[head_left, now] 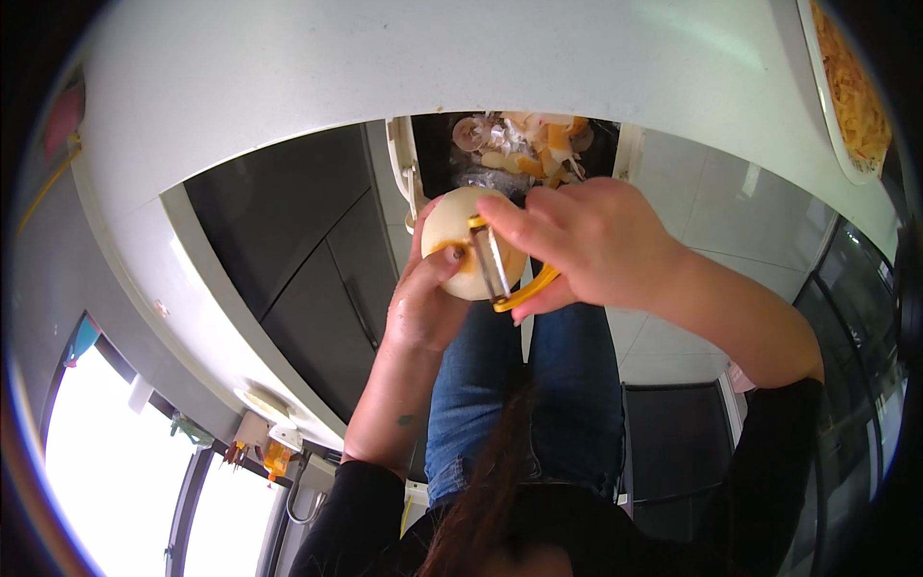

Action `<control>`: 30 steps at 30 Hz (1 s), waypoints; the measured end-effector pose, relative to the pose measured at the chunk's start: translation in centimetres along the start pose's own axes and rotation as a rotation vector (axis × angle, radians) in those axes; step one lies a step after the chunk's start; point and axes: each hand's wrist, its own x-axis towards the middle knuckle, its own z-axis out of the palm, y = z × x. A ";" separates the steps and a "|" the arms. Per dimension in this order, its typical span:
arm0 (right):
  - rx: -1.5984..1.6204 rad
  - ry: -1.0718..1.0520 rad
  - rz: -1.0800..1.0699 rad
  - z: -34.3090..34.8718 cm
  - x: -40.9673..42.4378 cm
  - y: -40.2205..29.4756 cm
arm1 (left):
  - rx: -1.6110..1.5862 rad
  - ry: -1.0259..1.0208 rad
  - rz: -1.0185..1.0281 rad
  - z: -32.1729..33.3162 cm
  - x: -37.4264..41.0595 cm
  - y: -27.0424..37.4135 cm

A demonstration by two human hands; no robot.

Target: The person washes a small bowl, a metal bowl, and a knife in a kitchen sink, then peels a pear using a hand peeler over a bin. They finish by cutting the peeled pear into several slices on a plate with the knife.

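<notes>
A round, pale, peeled fruit or vegetable (451, 213), possibly a melon, rests in my left hand (425, 303). An orange-yellow patch surrounds a small dark stem spot near my left thumb. My right hand (602, 238) grips a yellow Y-shaped peeler (537, 288) whose metal blade lies over the right side of the fruit, fingers at both ends of its frame. Whether the blade touches the flesh cannot be told. Below and beyond both hands, an open bin with a black liner (436, 155) holds orange and pale peelings (551, 144) and crumpled clear plastic.
A white countertop (433, 58) curves across the far side above the bin. On it at the right stands a white-rimmed tray (829, 108) of shredded orange-yellow food. Dark cabinet fronts (296, 216) are at the left, with a bright window (115, 433) further left.
</notes>
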 end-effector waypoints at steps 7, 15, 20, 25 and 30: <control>-0.084 -0.107 0.306 -1.1 -1.8 3.1 | 0.136 -0.208 0.061 -1.7 0.0 2.6; 0.071 0.013 -0.015 -0.4 0.6 0.5 | 0.213 -0.275 0.074 -0.2 -0.1 2.2; 0.043 -0.049 0.189 0.4 -2.3 3.7 | 0.256 -0.267 0.137 -1.3 -0.2 3.2; 0.195 0.112 0.080 -0.7 -0.9 2.0 | 0.487 -0.234 0.141 0.5 -0.1 3.4; 0.325 0.090 0.090 0.9 -0.5 2.3 | 0.232 -0.288 0.044 0.6 0.1 3.3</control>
